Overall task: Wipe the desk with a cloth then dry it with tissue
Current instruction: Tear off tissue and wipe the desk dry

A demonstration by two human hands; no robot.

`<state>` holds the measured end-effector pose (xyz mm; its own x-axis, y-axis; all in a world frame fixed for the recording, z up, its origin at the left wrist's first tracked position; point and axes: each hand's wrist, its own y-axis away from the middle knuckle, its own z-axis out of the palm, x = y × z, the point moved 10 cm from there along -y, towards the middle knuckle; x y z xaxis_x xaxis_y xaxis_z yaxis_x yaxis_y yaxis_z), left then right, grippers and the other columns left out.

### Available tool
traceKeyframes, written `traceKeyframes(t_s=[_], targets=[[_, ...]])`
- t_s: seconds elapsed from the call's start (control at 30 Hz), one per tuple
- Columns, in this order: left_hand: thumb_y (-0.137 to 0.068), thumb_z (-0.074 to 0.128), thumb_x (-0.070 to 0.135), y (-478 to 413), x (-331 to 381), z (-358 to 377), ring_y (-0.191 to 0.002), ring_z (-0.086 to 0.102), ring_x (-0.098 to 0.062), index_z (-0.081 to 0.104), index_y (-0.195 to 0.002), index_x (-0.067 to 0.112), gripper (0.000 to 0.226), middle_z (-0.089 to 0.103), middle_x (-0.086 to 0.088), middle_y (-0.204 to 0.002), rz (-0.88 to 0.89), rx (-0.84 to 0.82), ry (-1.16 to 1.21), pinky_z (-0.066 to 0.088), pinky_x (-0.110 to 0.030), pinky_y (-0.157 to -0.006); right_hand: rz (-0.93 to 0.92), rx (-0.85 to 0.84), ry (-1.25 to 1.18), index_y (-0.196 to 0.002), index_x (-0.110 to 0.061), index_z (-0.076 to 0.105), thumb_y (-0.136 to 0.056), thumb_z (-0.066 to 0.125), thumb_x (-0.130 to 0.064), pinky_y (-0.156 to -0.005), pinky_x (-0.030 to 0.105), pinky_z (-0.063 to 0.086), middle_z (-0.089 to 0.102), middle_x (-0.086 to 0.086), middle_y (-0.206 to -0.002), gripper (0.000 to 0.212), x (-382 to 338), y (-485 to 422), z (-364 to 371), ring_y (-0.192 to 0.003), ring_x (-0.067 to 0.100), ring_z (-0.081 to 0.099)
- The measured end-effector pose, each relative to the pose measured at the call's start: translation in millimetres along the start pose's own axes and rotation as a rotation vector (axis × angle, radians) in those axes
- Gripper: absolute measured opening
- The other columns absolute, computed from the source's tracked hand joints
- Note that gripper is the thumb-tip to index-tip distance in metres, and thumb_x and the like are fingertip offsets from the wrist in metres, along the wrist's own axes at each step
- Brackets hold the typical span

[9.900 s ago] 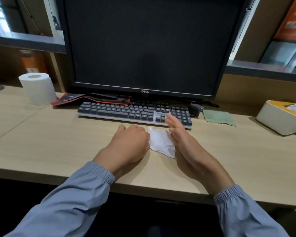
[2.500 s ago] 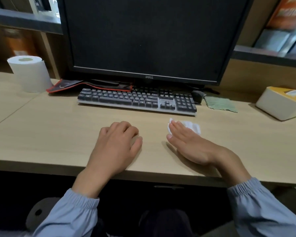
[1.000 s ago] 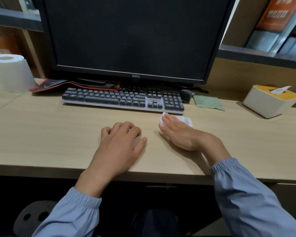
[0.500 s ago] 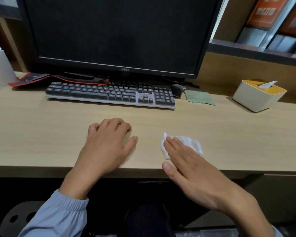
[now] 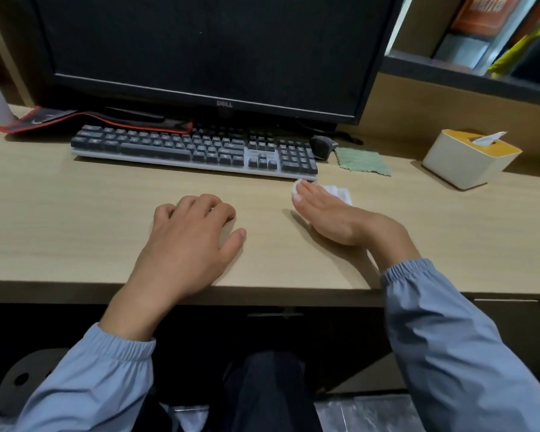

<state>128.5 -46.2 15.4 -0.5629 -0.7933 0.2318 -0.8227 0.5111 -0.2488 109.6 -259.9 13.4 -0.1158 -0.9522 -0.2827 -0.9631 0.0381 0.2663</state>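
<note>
A crumpled white tissue (image 5: 340,192) lies on the light wooden desk (image 5: 75,219), just in front of the keyboard's right end. My right hand (image 5: 334,219) presses flat on it with straight fingers, covering most of it. My left hand (image 5: 187,241) rests palm down on the desk near the front edge, fingers loosely bent, holding nothing. A green cloth (image 5: 363,161) lies flat on the desk behind, beside the mouse.
A dark keyboard (image 5: 194,149) and a black monitor (image 5: 206,48) stand behind my hands. A mouse (image 5: 321,146) sits next to the cloth. A white and yellow tissue box (image 5: 468,157) is at the right. A red-edged mat (image 5: 60,118) lies at the back left.
My right hand has pushed the tissue away from the desk's front edge, back up to the keyboard's right end. My left hand has stayed in place.
</note>
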Motion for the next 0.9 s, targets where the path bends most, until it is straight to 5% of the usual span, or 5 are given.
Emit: traceKeyframes(t_s=[0.23, 0.5, 0.6, 0.9], targets=[[-0.102, 0.037, 0.060, 1, 0, 1, -0.134, 0.042, -0.015, 0.056, -0.132, 0.035, 0.043, 0.051, 0.013, -0.139, 0.003, 0.008, 0.001, 0.026, -0.044, -0.109, -0.005, -0.027, -0.063, -0.165, -0.031, -0.008, -0.101, 0.012, -0.071, -0.129, 0.037, -0.008, -0.021, -0.023, -0.168, 0.079, 6, 41, 21, -0.151, -0.007, -0.022], [-0.096, 0.023, 0.066, 1, 0, 2, -0.131, 0.045, -0.015, 0.057, -0.129, 0.035, 0.056, 0.053, 0.014, -0.136, 0.005, 0.002, -0.017, 0.029, -0.044, -0.106, -0.006, -0.007, -0.012, -0.164, -0.038, -0.008, -0.102, 0.014, -0.069, -0.123, 0.021, -0.013, -0.024, -0.032, -0.164, 0.072, 1, 111, 45, -0.141, -0.021, -0.029], [-0.096, 0.023, 0.066, 1, 2, 1, -0.132, 0.045, -0.015, 0.056, -0.129, 0.036, 0.056, 0.052, 0.014, -0.138, -0.003, -0.001, -0.017, 0.030, -0.045, -0.106, 0.019, -0.032, -0.021, -0.164, -0.035, -0.011, -0.104, 0.012, -0.067, -0.116, 0.014, -0.016, -0.024, -0.029, -0.165, 0.071, 7, 96, 38, -0.143, -0.018, -0.028], [-0.095, 0.022, 0.066, 1, 0, 2, -0.132, 0.044, -0.014, 0.054, -0.130, 0.037, 0.056, 0.051, 0.016, -0.138, -0.006, -0.024, -0.012, 0.030, -0.043, -0.107, 0.092, -0.012, 0.016, -0.166, -0.022, -0.009, -0.106, 0.011, -0.064, -0.124, 0.036, -0.007, -0.016, -0.008, -0.173, 0.076, 32, 1, -3, -0.157, 0.008, -0.018]])
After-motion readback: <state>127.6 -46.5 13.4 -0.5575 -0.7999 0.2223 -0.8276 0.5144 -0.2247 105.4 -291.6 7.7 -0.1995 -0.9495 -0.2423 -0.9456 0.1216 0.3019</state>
